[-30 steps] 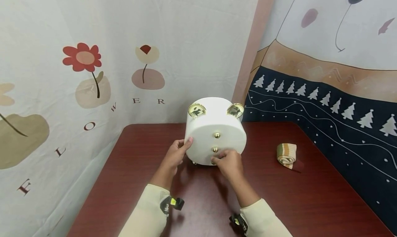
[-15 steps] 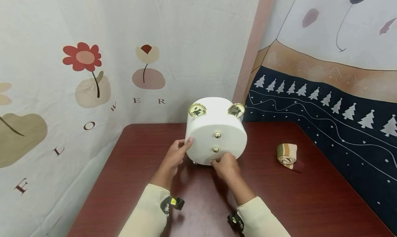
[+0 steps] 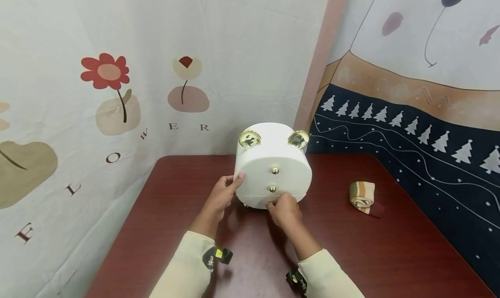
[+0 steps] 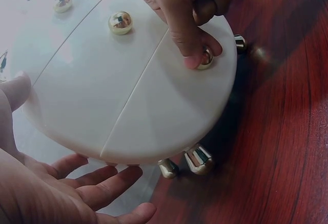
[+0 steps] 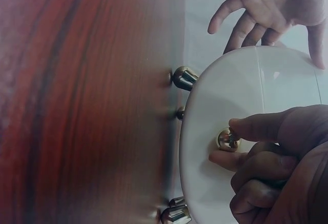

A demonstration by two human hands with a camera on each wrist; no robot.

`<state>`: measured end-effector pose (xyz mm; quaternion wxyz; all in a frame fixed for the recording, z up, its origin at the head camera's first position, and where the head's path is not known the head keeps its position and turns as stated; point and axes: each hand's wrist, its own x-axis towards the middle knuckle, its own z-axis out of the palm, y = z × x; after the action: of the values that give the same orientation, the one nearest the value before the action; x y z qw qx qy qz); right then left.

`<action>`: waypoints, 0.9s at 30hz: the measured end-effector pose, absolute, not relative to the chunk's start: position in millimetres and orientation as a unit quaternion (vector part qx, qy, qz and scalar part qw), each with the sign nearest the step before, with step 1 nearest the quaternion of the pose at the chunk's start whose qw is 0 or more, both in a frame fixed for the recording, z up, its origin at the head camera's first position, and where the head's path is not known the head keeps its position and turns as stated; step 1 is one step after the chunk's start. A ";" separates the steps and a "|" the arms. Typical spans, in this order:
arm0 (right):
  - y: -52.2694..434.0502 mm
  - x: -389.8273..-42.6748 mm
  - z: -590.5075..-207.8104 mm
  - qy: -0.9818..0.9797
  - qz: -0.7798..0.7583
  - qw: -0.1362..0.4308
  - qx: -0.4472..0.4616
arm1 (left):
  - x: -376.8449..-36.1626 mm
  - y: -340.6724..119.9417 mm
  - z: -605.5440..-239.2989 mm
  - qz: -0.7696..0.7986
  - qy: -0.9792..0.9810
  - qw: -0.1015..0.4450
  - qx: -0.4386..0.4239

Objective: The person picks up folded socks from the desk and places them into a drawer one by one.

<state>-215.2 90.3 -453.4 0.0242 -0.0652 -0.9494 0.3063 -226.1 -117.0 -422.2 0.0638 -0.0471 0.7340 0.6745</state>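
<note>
Striped cloth roll (image 3: 362, 197) lies right of white box (image 3: 273, 168), well apart.

1. My right hand (image 3: 286, 210) pinches the lowest knob (image 5: 227, 139) on the front of the drawer box (image 3: 273, 168), which stands on the table (image 3: 390, 246).
2. Just above that grip sits a second knob (image 3: 272, 188), and above that a third knob (image 3: 275, 171).
3. Left of the grip, my left hand (image 3: 222, 194) rests against the box's side, thumb on the front edge.
4. Below the grip, the box's feet (image 4: 197, 160) stand on the table.
5. Well to the right of the grip, a rolled cloth (image 3: 362, 196) lies on the table.
6. Behind the box hangs a wall cloth (image 3: 156, 50).
</note>
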 end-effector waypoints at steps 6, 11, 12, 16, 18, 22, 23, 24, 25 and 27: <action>88.3 -201.4 -442.9 -0.952 0.297 0.025 -0.063 | -225.7 -114.9 -421.9 0.677 0.731 0.061 -0.055; 89.0 -193.5 -442.7 -0.953 0.297 0.025 -0.060 | -226.5 -114.1 -423.2 0.677 0.732 0.057 -0.055; 89.4 -192.0 -442.6 -0.953 0.297 0.024 -0.058 | -226.7 -114.1 -423.6 0.676 0.732 0.057 -0.055; 89.8 -184.7 -441.6 -0.955 0.290 0.019 -0.052 | -226.8 -114.5 -425.1 0.677 0.732 0.055 -0.053; 90.1 -180.3 -441.1 -0.957 0.284 0.020 -0.048 | -226.9 -114.9 -425.6 0.678 0.731 0.054 -0.054; 90.8 -171.8 -439.8 -0.963 0.263 0.018 -0.044 | -227.2 -115.3 -426.7 0.682 0.728 0.052 -0.052; 91.0 -169.8 -439.4 -0.965 0.258 0.018 -0.042 | -227.2 -115.1 -426.7 0.683 0.727 0.051 -0.052; 91.2 -167.6 -438.7 -0.967 0.251 0.016 -0.041 | -227.2 -114.7 -426.9 0.684 0.726 0.051 -0.051; 91.5 -165.4 -438.0 -0.969 0.245 0.015 -0.039 | -227.0 -114.3 -426.9 0.685 0.725 0.050 -0.050; 92.0 -160.1 -436.5 -0.971 0.235 0.014 -0.033 | -226.8 -113.5 -427.0 0.685 0.725 0.049 -0.049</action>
<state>-160.1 92.0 -436.5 0.0136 -0.0334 -0.9714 0.2349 -226.8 -113.5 -427.0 0.0487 -0.0492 0.7254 0.6848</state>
